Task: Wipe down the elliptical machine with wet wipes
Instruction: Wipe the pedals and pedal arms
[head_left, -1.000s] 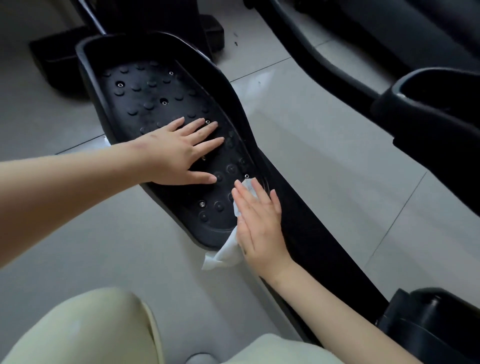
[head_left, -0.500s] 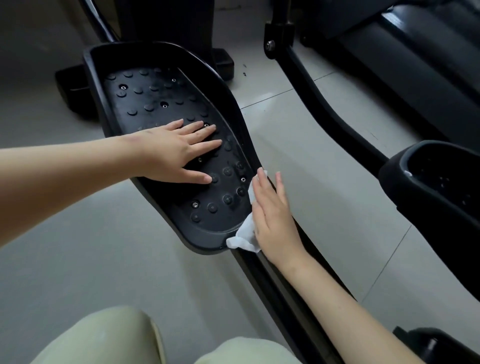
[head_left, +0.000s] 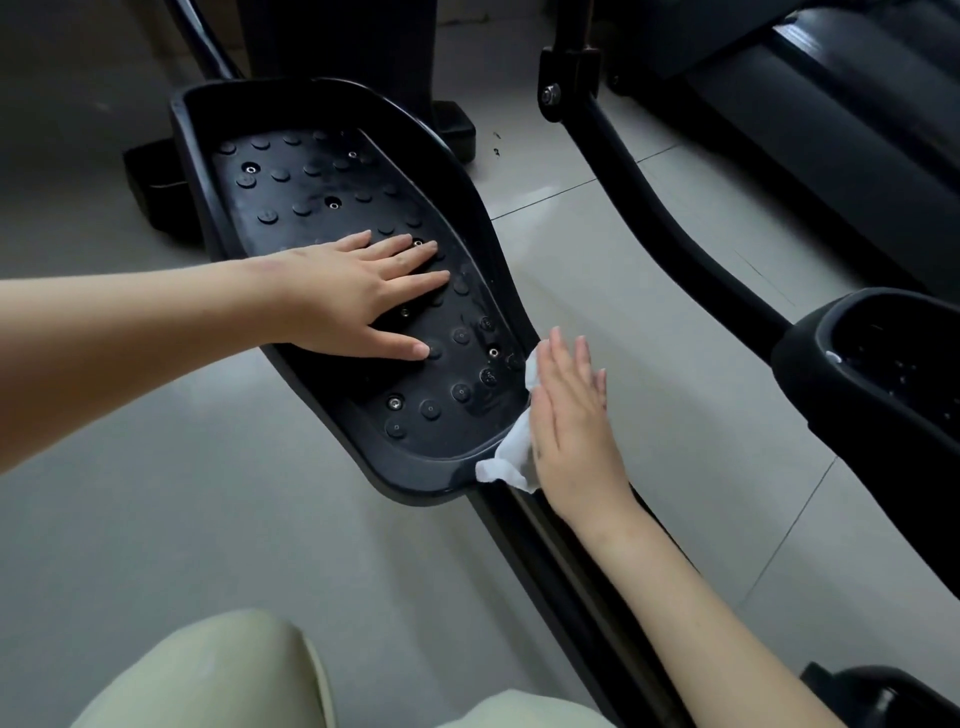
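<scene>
A black studded foot pedal (head_left: 311, 197) of the elliptical machine fills the middle of the view. My left hand (head_left: 358, 299) lies flat on its tread, fingers straight and spread. My right hand (head_left: 569, 421) presses a white wet wipe (head_left: 511, 454) against the pedal's outer right rim near its rear corner, fingers straight. Most of the wipe is hidden under that hand; a crumpled end sticks out below the palm.
The second pedal (head_left: 878, 364) sits at the right on its black arm (head_left: 649, 197). A black rail (head_left: 561, 577) runs back from the near pedal toward me. Pale floor tiles (head_left: 182, 519) surround it. My knees in light trousers (head_left: 218, 675) are at the bottom.
My right hand with the wipe has slid from inside the pedal's rear end over to the outside of its right rim. The left hand has stayed flat on the tread.
</scene>
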